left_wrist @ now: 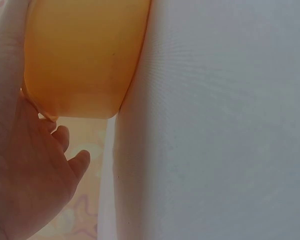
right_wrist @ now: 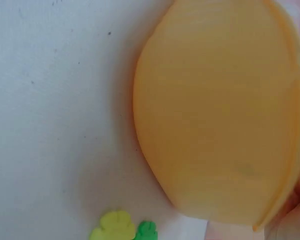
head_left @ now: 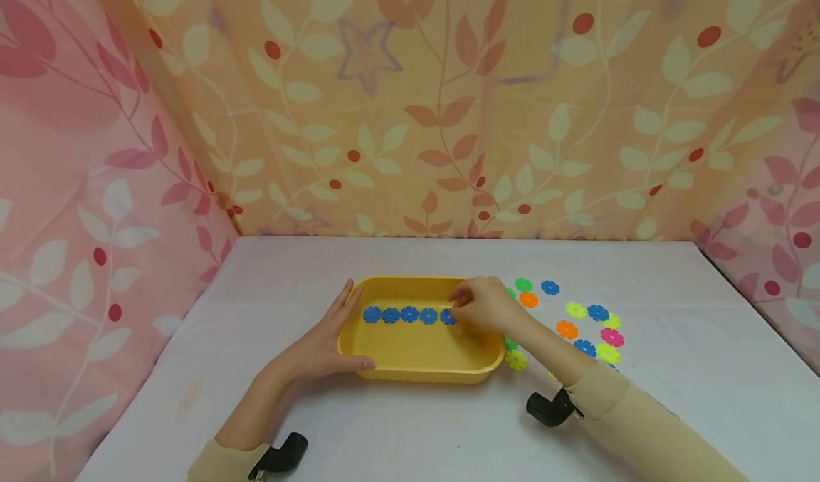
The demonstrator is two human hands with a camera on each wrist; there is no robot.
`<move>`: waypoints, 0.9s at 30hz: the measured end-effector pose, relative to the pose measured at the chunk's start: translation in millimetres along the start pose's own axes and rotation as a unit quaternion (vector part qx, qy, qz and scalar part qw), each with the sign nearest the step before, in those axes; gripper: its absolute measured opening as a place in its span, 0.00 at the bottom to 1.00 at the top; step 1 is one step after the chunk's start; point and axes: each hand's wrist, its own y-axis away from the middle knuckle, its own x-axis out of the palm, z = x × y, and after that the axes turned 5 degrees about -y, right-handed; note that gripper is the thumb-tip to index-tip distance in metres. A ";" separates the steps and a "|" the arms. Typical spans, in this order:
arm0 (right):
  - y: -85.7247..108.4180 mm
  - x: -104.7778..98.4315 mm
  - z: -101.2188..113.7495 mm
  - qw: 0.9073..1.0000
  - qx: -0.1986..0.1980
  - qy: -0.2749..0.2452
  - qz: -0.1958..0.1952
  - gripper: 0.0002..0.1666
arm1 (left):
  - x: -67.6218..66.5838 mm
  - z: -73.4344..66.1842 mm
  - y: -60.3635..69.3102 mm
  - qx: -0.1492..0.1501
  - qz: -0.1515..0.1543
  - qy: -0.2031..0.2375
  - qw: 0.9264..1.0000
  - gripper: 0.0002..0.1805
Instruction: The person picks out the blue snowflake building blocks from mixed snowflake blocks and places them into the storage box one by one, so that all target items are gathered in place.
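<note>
A yellow plastic basin (head_left: 423,376) stands on the table. Inside it, a row of several blue snowflake discs (head_left: 410,315) runs from left to right; whether they interlock cannot be told. My left hand (head_left: 317,347) rests against the basin's left end, fingers stretched along the outside and thumb over the front rim. Over the right rim reaches my right hand (head_left: 490,307), its fingers bent at the rightmost blue disc (head_left: 448,316) and seemingly pinching it. That hand hides part of this disc. In the right wrist view the basin's wall (right_wrist: 220,110) covers most of the hand.
Loose discs in orange (head_left: 566,329), pink (head_left: 612,337), yellow (head_left: 576,310), green (head_left: 523,284) and blue (head_left: 549,287) lie right of the basin, partly under the right forearm. A white cloth (head_left: 410,432) covers the table. Floral curtains (head_left: 410,112) stand behind and at both sides.
</note>
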 end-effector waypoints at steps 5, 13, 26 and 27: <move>9.3 -8.5 -9.8 0.989 0.022 -0.143 0.007 0.18 | -0.4 -0.6 -0.1 0.001 0.001 0.001 1.000 0.67; 35.9 -24.9 -31.0 0.958 0.054 -0.282 -0.008 0.28 | 0.6 1.9 -0.6 0.006 0.000 -0.003 1.000 0.67; 70.5 -77.9 -93.8 0.919 0.152 -0.357 -0.064 0.39 | 1.3 1.2 -0.2 0.006 -0.003 0.004 1.000 0.67; 71.6 -81.6 -99.4 0.923 0.158 -0.346 -0.066 0.38 | 1.2 1.1 0.0 0.005 -0.003 0.003 1.000 0.67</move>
